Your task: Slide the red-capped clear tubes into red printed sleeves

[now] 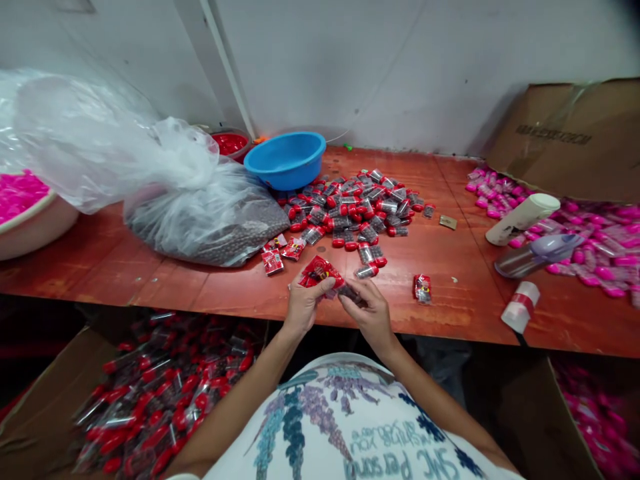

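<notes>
Table edge [235, 312] below both hands [334, 300].

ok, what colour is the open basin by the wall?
Blue basin, clearest in the head view.

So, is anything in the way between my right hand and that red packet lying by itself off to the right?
Nothing visible: only tabletop shows between your right hand and the lone red packet. The pile of red-capped containers sits farther back, off that line.

Workshop, bulk-filled cartons [47, 407]
</notes>
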`<state>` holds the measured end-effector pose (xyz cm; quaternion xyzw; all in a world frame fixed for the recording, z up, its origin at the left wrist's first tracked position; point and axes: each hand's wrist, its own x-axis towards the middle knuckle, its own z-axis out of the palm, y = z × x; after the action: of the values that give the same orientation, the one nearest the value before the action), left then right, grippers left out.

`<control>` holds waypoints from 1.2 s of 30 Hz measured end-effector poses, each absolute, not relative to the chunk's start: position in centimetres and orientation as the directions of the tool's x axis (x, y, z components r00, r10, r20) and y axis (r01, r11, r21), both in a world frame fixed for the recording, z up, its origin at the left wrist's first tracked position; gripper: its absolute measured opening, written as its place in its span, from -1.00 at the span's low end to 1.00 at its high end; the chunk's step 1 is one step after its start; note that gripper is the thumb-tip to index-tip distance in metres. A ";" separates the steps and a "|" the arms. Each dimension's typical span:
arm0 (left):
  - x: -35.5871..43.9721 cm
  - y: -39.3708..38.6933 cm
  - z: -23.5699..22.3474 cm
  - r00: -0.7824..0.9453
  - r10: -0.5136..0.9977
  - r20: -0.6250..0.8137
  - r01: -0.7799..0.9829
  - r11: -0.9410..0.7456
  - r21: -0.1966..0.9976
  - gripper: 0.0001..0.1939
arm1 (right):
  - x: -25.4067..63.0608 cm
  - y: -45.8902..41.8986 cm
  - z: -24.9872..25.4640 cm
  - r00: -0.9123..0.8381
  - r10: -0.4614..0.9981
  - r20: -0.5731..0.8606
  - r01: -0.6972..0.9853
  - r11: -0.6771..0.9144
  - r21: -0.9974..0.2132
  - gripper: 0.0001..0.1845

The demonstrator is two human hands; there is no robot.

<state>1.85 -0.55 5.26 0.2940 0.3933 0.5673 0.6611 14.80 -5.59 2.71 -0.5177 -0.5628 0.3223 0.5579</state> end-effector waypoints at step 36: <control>1.9 -0.7 5.8 -0.011 0.988 -0.152 -0.531 0.123 0.839 -0.57 | 16.1 -5.7 4.9 0.054 0.945 0.323 0.298 0.294 -0.908 -0.60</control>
<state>1.91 -0.70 5.81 0.2926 0.3909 0.5941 0.6392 16.06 -5.68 4.95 -0.5063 -0.6134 0.3111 0.5202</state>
